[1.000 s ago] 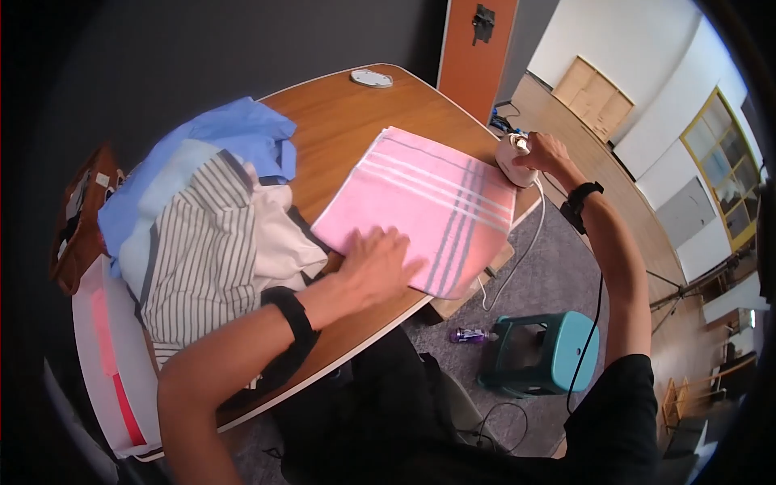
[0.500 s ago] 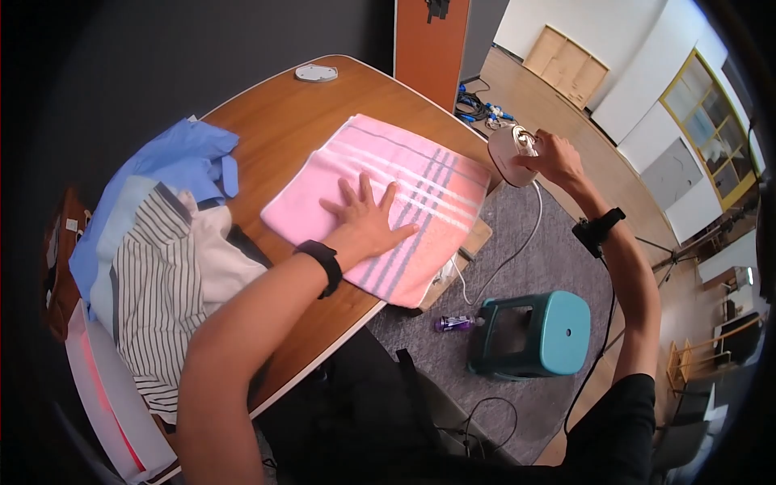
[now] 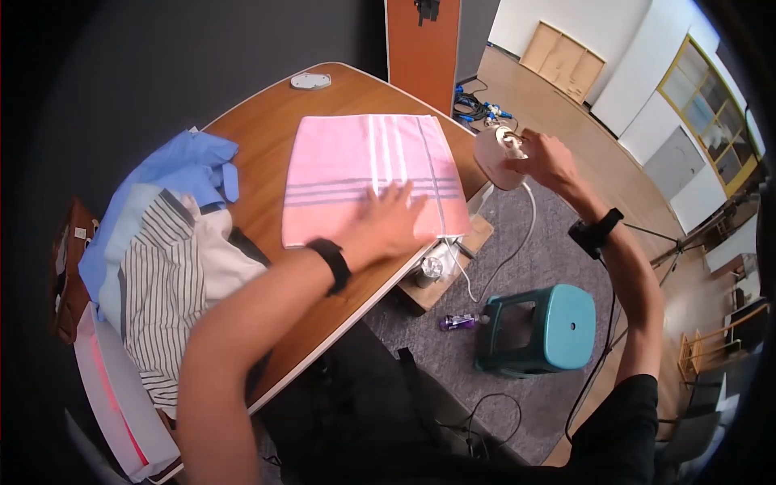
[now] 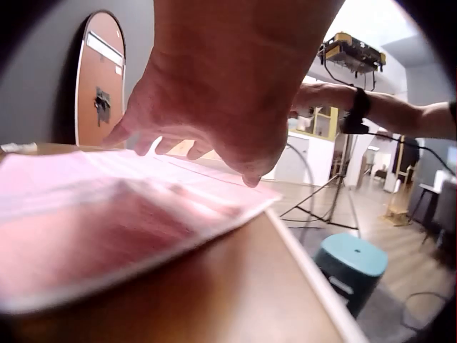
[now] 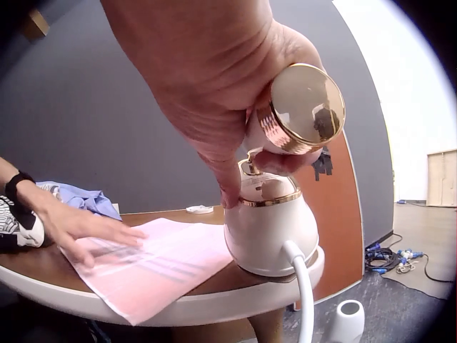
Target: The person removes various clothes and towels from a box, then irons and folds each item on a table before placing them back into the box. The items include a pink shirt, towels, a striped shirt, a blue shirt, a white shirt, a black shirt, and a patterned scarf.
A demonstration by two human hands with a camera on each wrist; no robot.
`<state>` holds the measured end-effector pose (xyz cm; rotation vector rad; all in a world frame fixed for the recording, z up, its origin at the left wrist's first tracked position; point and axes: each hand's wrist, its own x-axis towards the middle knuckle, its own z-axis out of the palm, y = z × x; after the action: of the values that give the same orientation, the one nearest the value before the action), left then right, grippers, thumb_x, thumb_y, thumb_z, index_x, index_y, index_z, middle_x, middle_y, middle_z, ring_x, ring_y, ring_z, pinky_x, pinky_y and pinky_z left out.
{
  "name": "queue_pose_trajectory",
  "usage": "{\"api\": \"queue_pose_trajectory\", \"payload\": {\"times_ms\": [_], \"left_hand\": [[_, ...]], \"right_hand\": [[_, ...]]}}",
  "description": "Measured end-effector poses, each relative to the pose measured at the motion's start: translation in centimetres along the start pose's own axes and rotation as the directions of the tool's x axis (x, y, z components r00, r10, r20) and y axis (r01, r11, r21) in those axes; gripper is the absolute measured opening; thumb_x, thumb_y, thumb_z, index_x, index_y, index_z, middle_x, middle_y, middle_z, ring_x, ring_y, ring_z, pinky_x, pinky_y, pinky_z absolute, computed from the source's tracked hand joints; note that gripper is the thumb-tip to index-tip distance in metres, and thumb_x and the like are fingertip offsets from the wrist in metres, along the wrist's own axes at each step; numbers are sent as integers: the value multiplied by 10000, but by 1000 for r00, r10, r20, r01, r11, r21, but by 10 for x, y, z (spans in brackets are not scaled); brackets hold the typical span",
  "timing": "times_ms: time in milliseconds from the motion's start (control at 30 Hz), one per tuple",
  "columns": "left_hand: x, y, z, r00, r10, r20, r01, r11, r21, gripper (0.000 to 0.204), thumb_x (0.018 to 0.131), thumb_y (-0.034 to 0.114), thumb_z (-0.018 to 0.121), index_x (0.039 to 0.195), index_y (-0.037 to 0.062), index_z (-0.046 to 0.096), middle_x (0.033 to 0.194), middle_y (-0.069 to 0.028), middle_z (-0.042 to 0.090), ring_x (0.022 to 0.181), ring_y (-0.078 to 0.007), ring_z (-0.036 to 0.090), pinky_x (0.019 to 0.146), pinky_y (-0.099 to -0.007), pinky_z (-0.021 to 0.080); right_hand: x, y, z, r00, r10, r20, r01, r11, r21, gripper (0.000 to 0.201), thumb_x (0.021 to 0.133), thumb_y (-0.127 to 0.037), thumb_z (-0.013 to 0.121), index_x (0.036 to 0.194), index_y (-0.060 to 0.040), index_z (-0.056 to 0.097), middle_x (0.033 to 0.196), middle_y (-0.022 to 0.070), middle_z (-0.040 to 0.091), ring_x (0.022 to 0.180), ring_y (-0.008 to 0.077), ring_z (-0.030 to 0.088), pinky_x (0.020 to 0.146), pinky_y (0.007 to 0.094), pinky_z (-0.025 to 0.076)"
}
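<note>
L hand open, fingers spread over pink striped towel, contact unclear; towel flat on desk; R hand gripping white/gold handheld steamer by desk edge, w/ white cord hanging; clothes pile L of towel; teal stool + purple bottle on floor.

Head cam's above me, facing down; wrist cams close: left toward maybe 2 o'clock (blurry), right 10ish. All share towel.
</note>
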<state>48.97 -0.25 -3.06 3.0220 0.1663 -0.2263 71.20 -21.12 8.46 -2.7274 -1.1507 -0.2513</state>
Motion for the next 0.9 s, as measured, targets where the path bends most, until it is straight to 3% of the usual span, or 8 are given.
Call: {"api": "queue_pose_trajectory", "payload": {"times_ms": [100, 300, 467, 567, 700, 733, 833, 900], "left_hand": [[-8, 30, 32, 995, 16, -100, -7, 996, 85, 1067, 877, 776, 525, 1659, 132, 191, 1718, -211, 100, 1557, -504, 85, 1157, -774, 148], [-33, 0, 30, 971, 239, 24, -240, 965, 107, 1113, 841, 739, 623, 1666, 154, 159, 1730, -171, 90, 1560, -517, 43, 1164, -766, 134], [-74, -28, 20, 897, 432, -91, -435, 901, -12, 941, 782, 523, 778, 1535, 91, 414, 1577, -163, 402, 1426, -388, 391, 1137, -603, 319], [-100, -5, -6, 950, 309, -46, -304, 949, 87, 915, 756, 442, 823, 1489, 46, 443, 1504, -165, 455, 1349, -354, 452, 1119, -585, 326], [-110, 36, 41, 958, 175, -225, -88, 932, 351, 935, 735, 361, 829, 1499, 16, 415, 1516, -160, 433, 1341, -385, 433, 1014, -608, 422], [-102, 39, 54, 941, 164, -295, -43, 926, 376, 794, 798, 283, 764, 1477, -6, 470, 1483, -199, 503, 1263, -436, 503, 868, -604, 524], [-73, 47, 79, 910, 129, -394, 118, 830, 546, 596, 877, 204, 664, 1418, -26, 563, 1393, -274, 588, 1150, -477, 583, 713, -559, 599], [-75, 48, 70, 895, 200, -399, 93, 791, 605, 495, 918, 165, 589, 1374, -26, 621, 1314, -310, 634, 1078, -501, 618, 609, -502, 627]], "right_hand": [[5, -18, 6, 996, -86, -37, 86, 996, -13, 652, 715, -536, 866, 1172, -103, 698, 971, 183, 747, 927, 385, 718, 790, 488, 555], [-1, -61, 14, 965, -248, 84, 251, 967, -31, 597, 713, -496, 879, 1073, -61, 686, 913, 194, 737, 844, 391, 723, 736, 479, 556], [-15, -87, 18, 920, -372, 123, 377, 926, -21, 593, 721, -505, 865, 1053, -46, 689, 889, 185, 738, 864, 389, 723, 740, 480, 557], [-19, -101, 18, 890, -414, 193, 421, 907, 5, 642, 720, -543, 852, 1100, -54, 684, 867, 208, 726, 846, 412, 709, 734, 496, 540], [-24, -125, 22, 848, -463, 259, 473, 881, 28, 607, 726, -518, 857, 1055, -37, 684, 864, 197, 733, 884, 397, 721, 760, 499, 551], [-20, -127, 26, 843, -460, 278, 475, 880, 15, 622, 726, -537, 852, 1084, -55, 690, 859, 191, 734, 895, 399, 722, 775, 505, 553], [-7, -123, 30, 858, -451, 247, 471, 882, -24, 640, 732, -579, 834, 1089, -71, 681, 855, 185, 725, 848, 397, 715, 726, 489, 541], [12, -113, 35, 880, -384, 281, 421, 903, -87, 646, 724, -575, 840, 1117, -85, 692, 902, 178, 735, 908, 376, 724, 767, 483, 563]]}}
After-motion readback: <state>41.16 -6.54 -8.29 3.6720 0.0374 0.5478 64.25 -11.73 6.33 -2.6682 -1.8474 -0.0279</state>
